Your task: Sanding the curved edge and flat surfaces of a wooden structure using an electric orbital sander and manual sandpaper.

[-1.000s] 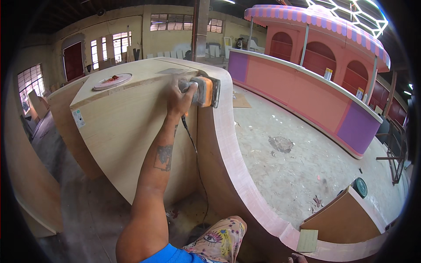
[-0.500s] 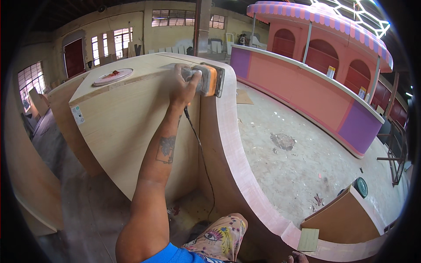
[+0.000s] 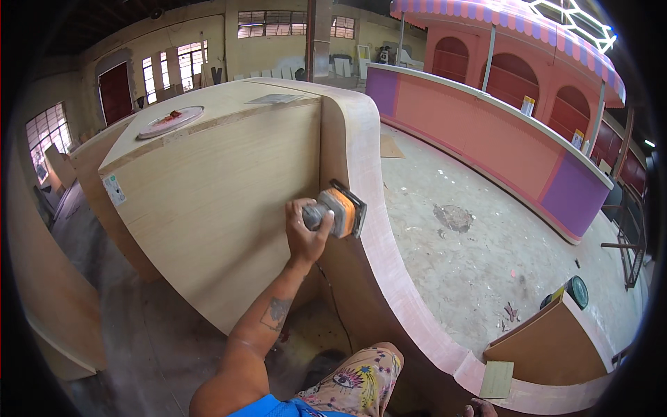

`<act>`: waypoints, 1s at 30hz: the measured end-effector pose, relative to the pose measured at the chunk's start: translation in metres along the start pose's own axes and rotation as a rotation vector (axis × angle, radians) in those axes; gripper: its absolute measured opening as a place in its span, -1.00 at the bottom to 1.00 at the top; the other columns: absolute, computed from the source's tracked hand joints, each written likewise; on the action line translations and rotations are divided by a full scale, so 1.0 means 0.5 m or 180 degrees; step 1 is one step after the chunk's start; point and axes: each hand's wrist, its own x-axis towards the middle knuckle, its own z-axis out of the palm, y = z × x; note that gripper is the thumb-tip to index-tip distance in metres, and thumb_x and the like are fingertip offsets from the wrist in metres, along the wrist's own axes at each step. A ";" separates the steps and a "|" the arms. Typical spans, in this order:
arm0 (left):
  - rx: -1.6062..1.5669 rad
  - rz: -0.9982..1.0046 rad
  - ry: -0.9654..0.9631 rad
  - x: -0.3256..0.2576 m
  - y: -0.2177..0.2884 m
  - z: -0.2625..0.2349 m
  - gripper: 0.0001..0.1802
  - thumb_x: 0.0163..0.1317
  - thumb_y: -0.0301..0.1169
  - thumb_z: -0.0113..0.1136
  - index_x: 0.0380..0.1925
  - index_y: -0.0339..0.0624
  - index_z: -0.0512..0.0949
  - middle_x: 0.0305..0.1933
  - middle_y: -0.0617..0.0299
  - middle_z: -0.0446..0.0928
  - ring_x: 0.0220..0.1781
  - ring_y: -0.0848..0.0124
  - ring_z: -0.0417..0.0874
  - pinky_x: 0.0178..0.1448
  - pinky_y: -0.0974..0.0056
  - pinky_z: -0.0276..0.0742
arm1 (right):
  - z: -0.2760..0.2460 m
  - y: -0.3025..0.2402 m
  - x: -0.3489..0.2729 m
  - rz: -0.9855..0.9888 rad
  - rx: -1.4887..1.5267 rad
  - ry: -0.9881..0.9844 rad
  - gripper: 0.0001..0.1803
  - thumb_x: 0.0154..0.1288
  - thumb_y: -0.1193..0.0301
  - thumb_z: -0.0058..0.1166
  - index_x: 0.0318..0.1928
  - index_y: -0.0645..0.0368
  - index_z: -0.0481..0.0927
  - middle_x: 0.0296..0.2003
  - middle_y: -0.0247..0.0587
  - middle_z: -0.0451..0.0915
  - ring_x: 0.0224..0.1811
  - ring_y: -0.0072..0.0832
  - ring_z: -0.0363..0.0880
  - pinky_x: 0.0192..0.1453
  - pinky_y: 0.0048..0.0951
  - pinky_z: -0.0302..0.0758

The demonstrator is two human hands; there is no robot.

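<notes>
Orange-grey sander (image 3: pixel 340 212): held in L hand (image 3: pixel 308 233), fingers (image 3: pixel 296 208) wrapped round grey grip (image 3: pixel 314 217), by curved pale rim (image 3: pixel 387 257); can't tell if touching. R hand (image 3: pixel 479 409): can't tell. Prob. mid-sanding; next, likely set pad (image 3: pixel 360 217) flat on rim.

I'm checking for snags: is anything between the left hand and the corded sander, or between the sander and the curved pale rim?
Nothing visible: the left hand grips the corded sander, and no object shows between it and the curved pale rim.
</notes>
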 end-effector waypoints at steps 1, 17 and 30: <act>-0.0049 0.0026 -0.0037 -0.008 0.000 -0.001 -0.58 0.11 -0.31 0.41 -0.09 -0.24 0.49 -0.09 0.06 0.47 -0.04 0.18 0.53 0.10 0.15 0.47 | 0.002 -0.004 0.002 -0.0056 -0.0046 -0.0005 -0.73 0.31 0.38 0.28 -0.04 0.25 0.71 -0.13 0.01 0.74 -0.06 -0.18 0.70 0.09 -0.24 0.58; -0.0095 0.0278 0.0299 0.302 0.083 0.007 -0.63 0.09 -0.29 0.42 -0.18 -0.24 0.54 -0.17 0.06 0.55 -0.16 0.19 0.61 -0.01 0.16 0.52 | 0.002 0.003 0.000 -0.0045 -0.0224 -0.0101 -0.73 0.34 0.31 0.24 -0.05 0.19 0.71 -0.11 -0.03 0.73 -0.04 -0.10 0.69 0.11 -0.18 0.57; 0.0118 0.0421 0.0175 0.312 0.118 -0.004 -0.62 0.09 -0.25 0.40 -0.21 -0.26 0.54 -0.20 0.04 0.55 -0.15 0.19 0.60 0.03 0.16 0.52 | -0.003 0.012 -0.009 -0.0124 -0.0127 0.0038 -0.74 0.34 0.30 0.27 -0.06 0.18 0.72 -0.11 -0.07 0.74 -0.04 -0.15 0.70 0.12 -0.24 0.59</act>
